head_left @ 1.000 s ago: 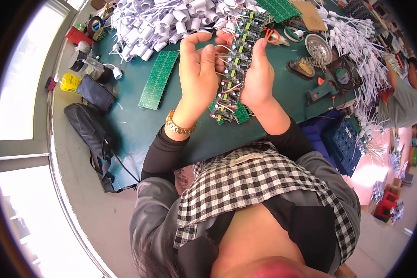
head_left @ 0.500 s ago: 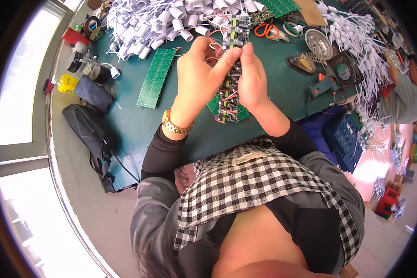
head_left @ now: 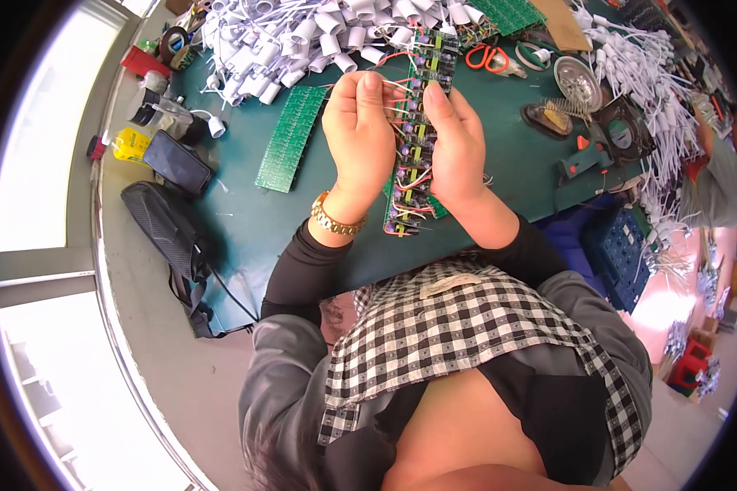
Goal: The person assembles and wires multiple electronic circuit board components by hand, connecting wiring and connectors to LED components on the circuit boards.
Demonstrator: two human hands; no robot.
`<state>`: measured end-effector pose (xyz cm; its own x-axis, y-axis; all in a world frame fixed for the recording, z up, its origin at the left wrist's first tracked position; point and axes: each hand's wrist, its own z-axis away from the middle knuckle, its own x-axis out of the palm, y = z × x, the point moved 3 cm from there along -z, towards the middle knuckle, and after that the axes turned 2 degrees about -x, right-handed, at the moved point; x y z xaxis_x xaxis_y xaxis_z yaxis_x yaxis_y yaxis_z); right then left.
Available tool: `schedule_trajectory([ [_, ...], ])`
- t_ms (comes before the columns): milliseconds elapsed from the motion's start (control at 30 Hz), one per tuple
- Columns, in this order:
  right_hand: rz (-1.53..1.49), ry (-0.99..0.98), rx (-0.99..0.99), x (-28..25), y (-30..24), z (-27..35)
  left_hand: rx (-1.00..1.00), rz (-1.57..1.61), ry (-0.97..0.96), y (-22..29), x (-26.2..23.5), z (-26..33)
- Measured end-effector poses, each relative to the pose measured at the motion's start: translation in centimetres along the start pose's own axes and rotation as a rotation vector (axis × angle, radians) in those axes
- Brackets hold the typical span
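Handling a circuit strip between left fingers and right fingers.
The left have just drawn off it, apparently pinching wires alongside; the right clasp its edge, so work centres on the wires.

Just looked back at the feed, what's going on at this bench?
A person is handling a strip of populated circuit boards over a green tabletop. The right hand holds its right side; the left hand is at the wires on its left side, though whether it grips one is unclear. A green board lies to the left, with white cylindrical parts heaped beyond.
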<state>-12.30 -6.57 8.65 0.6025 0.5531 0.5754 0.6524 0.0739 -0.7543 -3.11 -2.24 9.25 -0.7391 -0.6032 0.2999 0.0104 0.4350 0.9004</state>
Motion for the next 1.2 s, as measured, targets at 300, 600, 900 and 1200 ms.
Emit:
schedule_trajectory([
  [300, -0.125, 0.128, 0.102, -2.9, 0.6, -2.1, -0.075, 0.078, 0.055, -2.1, -2.3, -3.2],
  [600, -0.311, 0.219, 0.049, -6.0, -0.8, -3.9, 0.535, -0.923, -0.389, 2.5, 3.0, 2.3],
  [900, -0.245, 0.061, 0.139, -5.7, -1.0, -2.8, 0.658, -1.129, -0.425, 0.2, 4.1, 3.6],
  [1200, -0.506, 0.257, 0.22, -4.6, -3.2, -2.6, 0.656, -1.095, -0.384, -0.9, 4.1, 3.5],
])
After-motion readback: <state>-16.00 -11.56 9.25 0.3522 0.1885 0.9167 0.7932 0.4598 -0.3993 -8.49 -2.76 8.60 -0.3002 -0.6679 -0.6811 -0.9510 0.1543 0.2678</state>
